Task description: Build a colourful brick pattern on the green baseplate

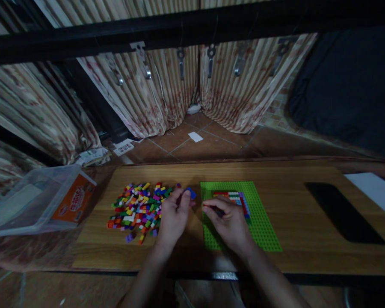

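A pile of small coloured bricks [137,209] lies on the wooden table [295,248] at the left. My left hand [173,216] rests at the pile's right edge, its fingers pinched on a blue brick [191,193]. To the right lies a green baseplate [263,226] with a patch of red, white and blue bricks [235,199] built near its far edge. My right hand [229,222] lies on the baseplate's left part with fingers curled, pinching something dark and thin beside that patch.
A clear plastic box [35,203] with an orange label stands at the table's left end. A black phone-like slab [343,214] and a white sheet [375,192] lie at the right. Striped curtains [167,94] hang beyond the table over a tiled floor.
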`<state>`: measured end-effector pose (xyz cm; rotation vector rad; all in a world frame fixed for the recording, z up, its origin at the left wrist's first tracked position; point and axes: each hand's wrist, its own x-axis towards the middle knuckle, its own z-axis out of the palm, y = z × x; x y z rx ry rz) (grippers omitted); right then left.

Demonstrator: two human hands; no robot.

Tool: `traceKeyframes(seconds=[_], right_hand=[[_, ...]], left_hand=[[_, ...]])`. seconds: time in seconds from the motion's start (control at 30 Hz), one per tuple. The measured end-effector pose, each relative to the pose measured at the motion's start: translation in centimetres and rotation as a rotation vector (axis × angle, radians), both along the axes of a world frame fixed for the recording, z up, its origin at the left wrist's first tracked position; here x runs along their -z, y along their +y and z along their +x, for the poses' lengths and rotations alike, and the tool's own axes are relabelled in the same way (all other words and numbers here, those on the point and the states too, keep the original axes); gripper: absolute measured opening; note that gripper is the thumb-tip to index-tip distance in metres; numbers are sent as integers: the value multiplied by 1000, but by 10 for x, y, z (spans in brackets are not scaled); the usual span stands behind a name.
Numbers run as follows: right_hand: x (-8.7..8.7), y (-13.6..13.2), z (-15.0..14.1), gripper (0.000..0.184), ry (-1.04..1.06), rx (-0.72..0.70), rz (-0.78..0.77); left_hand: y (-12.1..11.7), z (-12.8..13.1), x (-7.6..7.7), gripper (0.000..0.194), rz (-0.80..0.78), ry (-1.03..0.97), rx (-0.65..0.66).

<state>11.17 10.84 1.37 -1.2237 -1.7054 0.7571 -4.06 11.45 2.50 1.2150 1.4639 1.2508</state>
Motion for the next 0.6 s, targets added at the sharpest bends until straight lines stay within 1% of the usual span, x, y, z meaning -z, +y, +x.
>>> traceKeyframes(seconds=[0.1,0.2,0.27,0.4,0.6], right_hand=[[4,-8,-13,13,-218,-74,47],[9,-12,-25,16,-390,-143,82],[11,-13,-31,16,-457,-150,94],[13,-12,-38,13,-525,-107,109],[10,-11,-38,13,-476,-81,70]], left_hand=[[5,-10,-5,23,-17,-40,-104],[8,-12,-4,23,-14,-58,-131],[10,-11,0,24,-5,-57,-130],[12,-8,5,28,-11,-67,-113],[9,-5,1,28,2,-45,-93]])
